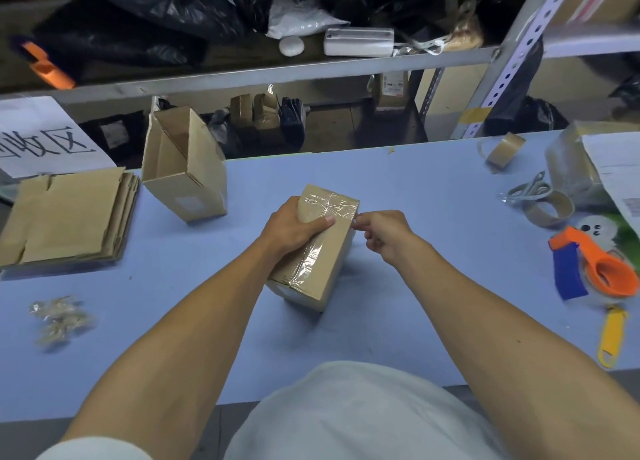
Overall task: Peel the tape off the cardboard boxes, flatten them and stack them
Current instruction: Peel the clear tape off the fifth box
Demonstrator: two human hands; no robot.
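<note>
- The blue desk (433,189) is carrying everything, with a metal shelf (242,75) of black bags running behind its far edge.
- A pile of flattened boxes (65,217) is lying at the desk's left side, just below a white paper sign (45,137).
- An open box (183,165) is standing tilted just right of that pile, its flaps up and its mouth facing up and left.
- The taped box (329,248) is standing near the middle of the desk, leaning, with clear tape (329,205) crossing its top and running down its near face.
- The left hand (294,227) is gripping the taped box from the left, thumb lying across the upper face and fingers wrapping behind it.
- The right hand (384,234) is working at the box's upper right edge, fingertips pinching together at the tape there; whether a strip is actually lifting, I cannot tell.
- An orange tape dispenser (602,269) with a blue blade guard is lying at the right edge.
- A brown tape roll (547,210) is sitting just behind the dispenser, with scissors (526,189) touching it.
- A crumpled wad of peeled tape (59,317) is lying at the near left, well apart from the boxes.
- A yellow cutter (611,335) is lying just in front of the dispenser.
</note>
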